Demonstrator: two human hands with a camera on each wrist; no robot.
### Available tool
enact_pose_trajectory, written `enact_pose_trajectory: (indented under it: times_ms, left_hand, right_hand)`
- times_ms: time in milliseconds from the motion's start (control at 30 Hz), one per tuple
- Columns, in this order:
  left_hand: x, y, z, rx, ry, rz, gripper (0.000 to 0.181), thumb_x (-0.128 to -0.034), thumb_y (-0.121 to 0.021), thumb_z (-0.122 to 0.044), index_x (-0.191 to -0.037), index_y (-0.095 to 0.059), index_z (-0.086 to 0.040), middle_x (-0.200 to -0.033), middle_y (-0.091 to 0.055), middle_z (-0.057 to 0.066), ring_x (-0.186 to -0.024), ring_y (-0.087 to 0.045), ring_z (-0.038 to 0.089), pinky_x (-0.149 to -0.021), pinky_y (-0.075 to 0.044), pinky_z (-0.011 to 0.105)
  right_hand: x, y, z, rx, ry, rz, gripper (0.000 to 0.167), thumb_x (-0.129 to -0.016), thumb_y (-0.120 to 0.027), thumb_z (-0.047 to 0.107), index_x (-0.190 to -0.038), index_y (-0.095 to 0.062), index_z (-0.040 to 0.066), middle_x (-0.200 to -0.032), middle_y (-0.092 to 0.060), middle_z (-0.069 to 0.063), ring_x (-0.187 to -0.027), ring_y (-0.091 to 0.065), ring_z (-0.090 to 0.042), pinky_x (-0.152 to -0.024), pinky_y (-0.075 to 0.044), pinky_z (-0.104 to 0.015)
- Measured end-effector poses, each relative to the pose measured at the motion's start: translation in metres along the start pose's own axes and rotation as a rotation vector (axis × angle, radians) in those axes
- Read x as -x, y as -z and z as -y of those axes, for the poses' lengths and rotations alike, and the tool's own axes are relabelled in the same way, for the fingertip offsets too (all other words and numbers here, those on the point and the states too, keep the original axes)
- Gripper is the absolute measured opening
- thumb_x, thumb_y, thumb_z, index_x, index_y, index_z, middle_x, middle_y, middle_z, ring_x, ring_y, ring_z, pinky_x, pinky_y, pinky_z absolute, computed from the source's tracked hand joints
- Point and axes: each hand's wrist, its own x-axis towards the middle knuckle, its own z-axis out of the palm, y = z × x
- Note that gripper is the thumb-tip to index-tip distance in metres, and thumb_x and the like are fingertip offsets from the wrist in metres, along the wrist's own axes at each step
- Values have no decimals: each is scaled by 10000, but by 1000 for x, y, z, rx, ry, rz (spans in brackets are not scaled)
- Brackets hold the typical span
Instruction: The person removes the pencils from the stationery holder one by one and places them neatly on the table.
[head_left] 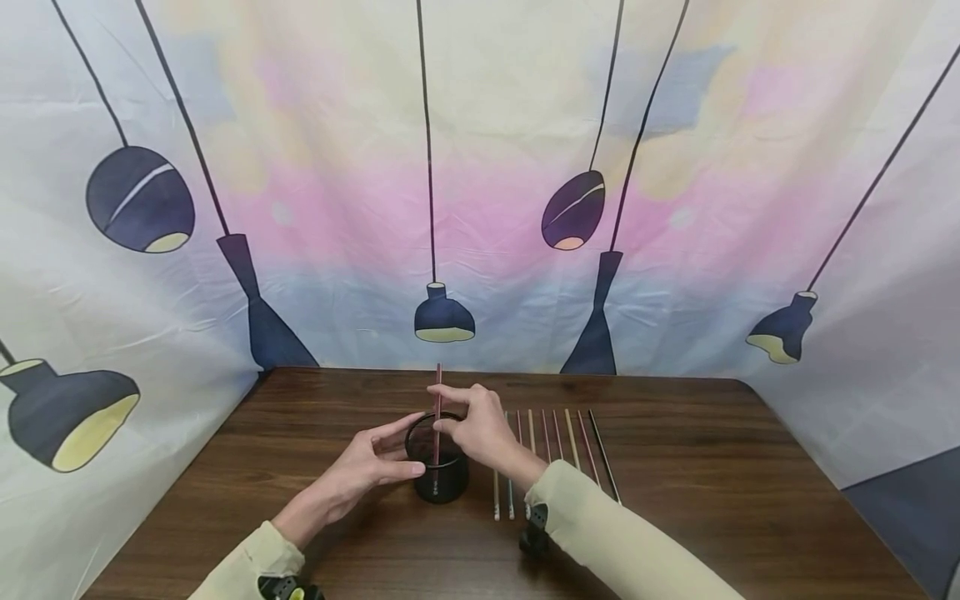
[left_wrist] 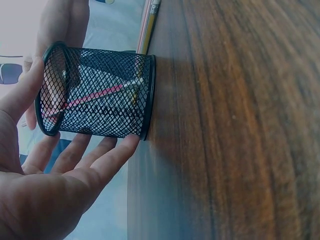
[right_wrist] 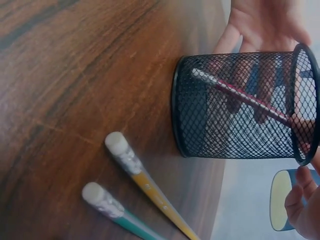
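Note:
A black mesh pencil cup (head_left: 442,485) stands upright on the table. My left hand (head_left: 363,467) holds it, thumb at the rim and fingers against the mesh wall, as the left wrist view shows. Over the cup's mouth, my right hand (head_left: 480,425) pinches a red pencil (head_left: 438,382). The pencil points upward out of the cup. Through the mesh in the right wrist view, its white eraser end (right_wrist: 200,75) shows low inside, close to the base; contact with the bottom cannot be told.
Right of the cup lies a row of several pencils (head_left: 572,437), partly behind my right forearm. A yellow pencil (right_wrist: 157,195) and a green pencil (right_wrist: 132,222) lie nearest the cup, erasers toward me. The wooden table (head_left: 360,542) ends at a printed cloth backdrop (head_left: 495,208).

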Motion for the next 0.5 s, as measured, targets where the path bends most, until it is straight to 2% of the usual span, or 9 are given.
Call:
enact_pose_trajectory:
  times_ms: [133,367,500]
  left_hand:
    - [0,-1,1,-4,3,-1,793,-964,-772,-79,-1649,-375,-104,-1602,-425,255,-1413,-487,440,-985,-548,426]
    - [1,-1,-1,3,3,1,803,-960,-778,-81,-1650,-368,-93,-1600,-421,267,-1414,-483,444,-989,-544,416]
    - [1,-1,-2,7,0,5,802,-961,-779,-90,-1649,-368,-89,-1600,-420,269,-1413,-485,444,-998,-539,425]
  right_hand:
    - [-1,4,3,12,17,-8,504,-883,-859,36,-1336,-761,233,-1087,-759,34,-750,-495,-154,-606,-457,-274]
    - [-4,11,6,21,49,-17,505,-868,-874,44,-1328,-766,224,-1088,-773,22,-643,-478,-116,-594,-432,-259]
    - [-5,16,9,41,62,-44,509,-851,-893,58,-1312,-776,238,-1077,-771,46,-635,-481,-108,-583,-427,-265]
